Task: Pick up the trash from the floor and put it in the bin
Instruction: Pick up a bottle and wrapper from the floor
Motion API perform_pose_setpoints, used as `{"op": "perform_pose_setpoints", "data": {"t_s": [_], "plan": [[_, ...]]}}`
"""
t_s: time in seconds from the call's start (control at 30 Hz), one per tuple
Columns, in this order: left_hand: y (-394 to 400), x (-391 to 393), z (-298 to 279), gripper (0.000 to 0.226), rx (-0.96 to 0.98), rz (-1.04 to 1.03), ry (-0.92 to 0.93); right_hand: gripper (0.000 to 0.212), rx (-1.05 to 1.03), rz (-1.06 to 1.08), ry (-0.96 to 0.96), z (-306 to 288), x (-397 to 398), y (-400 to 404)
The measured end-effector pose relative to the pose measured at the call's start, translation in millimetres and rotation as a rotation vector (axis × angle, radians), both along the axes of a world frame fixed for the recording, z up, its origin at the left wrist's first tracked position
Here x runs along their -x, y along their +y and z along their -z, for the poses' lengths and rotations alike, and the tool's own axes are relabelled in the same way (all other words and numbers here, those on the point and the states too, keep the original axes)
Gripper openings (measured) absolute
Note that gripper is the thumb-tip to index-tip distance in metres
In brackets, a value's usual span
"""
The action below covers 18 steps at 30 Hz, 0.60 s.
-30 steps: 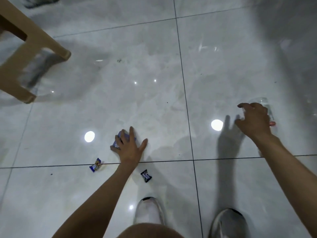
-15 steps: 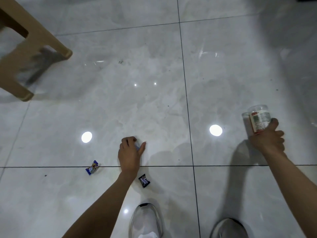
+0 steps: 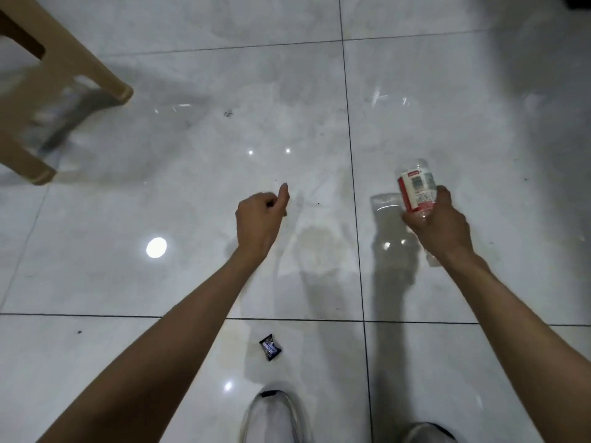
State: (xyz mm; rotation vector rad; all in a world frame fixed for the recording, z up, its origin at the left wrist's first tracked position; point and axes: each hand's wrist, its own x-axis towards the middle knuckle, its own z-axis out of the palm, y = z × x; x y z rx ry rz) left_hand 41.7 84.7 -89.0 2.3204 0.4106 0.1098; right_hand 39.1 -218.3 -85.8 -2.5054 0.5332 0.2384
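My right hand (image 3: 439, 230) grips a clear plastic bottle (image 3: 415, 187) with a red and white label, held above the glossy white tile floor (image 3: 179, 193). My left hand (image 3: 260, 215) hovers over the floor with its fingers curled into a fist around the small purple wrapper, which is almost wholly hidden inside. A dark candy wrapper (image 3: 270, 346) lies on the floor near my feet, just right of my left forearm. No bin is in view.
Beige plastic stool legs (image 3: 123, 91) stand at the upper left, with another foot (image 3: 40, 175) lower down. My grey shoes (image 3: 271, 417) are at the bottom edge. A dark object (image 3: 577, 3) sits in the top right corner.
My left hand closed over the purple wrapper and lifted it off the floor. My right hand raised the bottle. The small blue wrapper at left is no longer visible.
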Motion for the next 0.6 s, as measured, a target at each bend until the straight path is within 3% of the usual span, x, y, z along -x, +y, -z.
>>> {"op": "perform_pose_setpoints", "data": {"t_s": [0.17,0.37,0.6], "plan": [[-9,-33,-89,0.031,0.107,-0.067,0.077,0.074,-0.077,-0.086,-0.017,-74,-23,33],[-9,-30,-218,0.048,0.171,0.061,0.204,0.073,-0.104,-0.083,0.025,-210,-21,58],[-18,-17,-418,0.032,0.175,0.067,0.237,0.069,-0.198,-0.105,0.038,-418,-15,71]]}}
